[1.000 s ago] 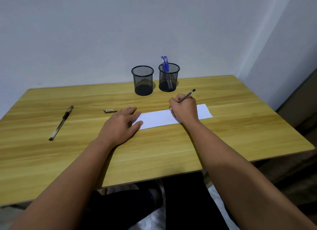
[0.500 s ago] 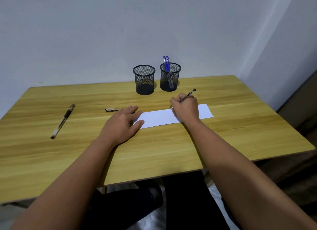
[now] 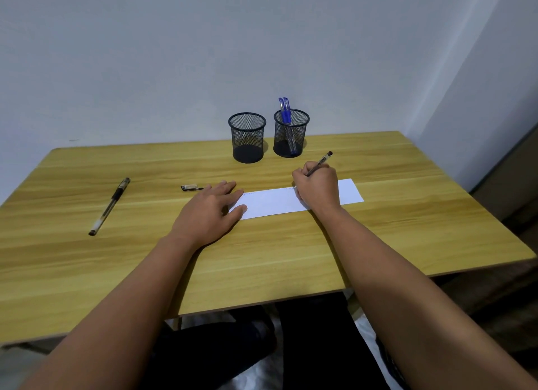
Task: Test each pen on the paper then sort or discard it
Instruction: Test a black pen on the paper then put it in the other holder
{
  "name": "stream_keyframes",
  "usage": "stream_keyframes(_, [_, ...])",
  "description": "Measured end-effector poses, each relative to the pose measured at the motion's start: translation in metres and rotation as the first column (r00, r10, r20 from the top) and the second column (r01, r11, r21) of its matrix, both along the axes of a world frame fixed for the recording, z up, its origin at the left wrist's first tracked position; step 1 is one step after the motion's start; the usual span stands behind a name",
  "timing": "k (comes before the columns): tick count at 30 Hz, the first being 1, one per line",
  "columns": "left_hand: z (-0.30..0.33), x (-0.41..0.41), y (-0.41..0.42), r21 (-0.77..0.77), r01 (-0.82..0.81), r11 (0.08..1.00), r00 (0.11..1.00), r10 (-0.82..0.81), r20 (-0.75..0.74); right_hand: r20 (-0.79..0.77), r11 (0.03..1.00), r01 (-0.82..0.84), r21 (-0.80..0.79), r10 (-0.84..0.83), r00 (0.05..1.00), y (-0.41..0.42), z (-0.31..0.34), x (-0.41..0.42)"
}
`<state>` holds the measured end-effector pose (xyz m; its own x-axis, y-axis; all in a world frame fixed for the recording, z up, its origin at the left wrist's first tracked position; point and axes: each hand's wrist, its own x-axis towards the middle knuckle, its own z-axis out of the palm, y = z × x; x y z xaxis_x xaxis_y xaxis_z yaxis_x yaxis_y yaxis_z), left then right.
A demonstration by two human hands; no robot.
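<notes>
Your right hand (image 3: 317,186) is gripping the slim dark pen (image 3: 318,163), writing on the white paper strip (image 3: 273,202) on the counter; your left hand (image 3: 211,212), fingers flat, is pinning its end. Ease that pressure and the strip could skid.

Head view; looks down at table (image 3: 262,258).

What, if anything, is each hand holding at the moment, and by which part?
The right hand grips a pen by its lower barrel, near the tip, over the paper. The left hand holds nothing; it rests flat on the paper's left end.
</notes>
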<state>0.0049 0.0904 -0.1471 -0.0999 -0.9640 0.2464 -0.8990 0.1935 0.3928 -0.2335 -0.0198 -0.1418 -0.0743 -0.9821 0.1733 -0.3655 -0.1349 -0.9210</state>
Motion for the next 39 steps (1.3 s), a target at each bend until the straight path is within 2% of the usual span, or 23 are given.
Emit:
stream_keyframes(5, [0.000,0.000,0.000,-0.008,-0.002,1.000,1.000,0.002,0.002,0.005,0.998,0.057,0.007,-0.057,0.998,0.003,0.004,0.001])
stream_keyframes(10, [-0.001,0.001,-0.001,-0.013,0.004,1.000,1.000,-0.004,0.005,0.240,0.986,0.128,0.102,-0.149,0.959,0.004,0.017,-0.009])
stream_keyframes(15, [-0.001,0.000,-0.001,-0.029,0.006,1.000,1.000,-0.005,0.026,0.354,0.985,0.059,0.162,-0.114,0.928,0.001,0.022,-0.013])
stream_keyframes(18, [0.001,-0.001,0.001,-0.040,0.005,0.999,0.999,-0.004,0.038,0.410,0.964,-0.078,0.256,-0.035,0.911,0.001,0.028,-0.012])
stream_keyframes(20, [0.003,0.001,0.003,-0.093,-0.001,0.996,0.999,0.004,0.032,0.395,0.964,-0.134,0.229,0.034,0.918,0.002,0.037,-0.010])
stream_keyframes(25, [0.019,0.012,0.002,-0.365,-0.032,0.930,0.999,0.034,-0.001,0.211,0.998,-0.052,0.029,0.045,0.976,0.005,0.061,-0.004])
stream_keyframes(27, [0.027,0.025,0.000,-0.342,-0.117,0.932,0.992,0.129,0.013,0.228,0.995,-0.091,0.045,0.079,0.970,0.010,0.067,0.000])
stream_keyframes(30, [0.032,0.050,-0.002,-0.218,-0.247,0.944,0.953,0.277,0.120,0.306,0.966,-0.220,0.136,0.170,0.937,0.020,0.075,0.009])
stream_keyframes(34, [0.031,0.068,-0.002,-0.007,-0.297,0.955,0.926,0.290,0.241,0.353,0.948,-0.300,0.107,0.246,0.903,0.029,0.074,0.023])
stream_keyframes(39, [0.031,0.069,0.000,-0.009,-0.312,0.950,0.945,0.312,0.096,0.364,0.904,-0.407,0.131,0.338,0.868,0.039,0.068,0.034])
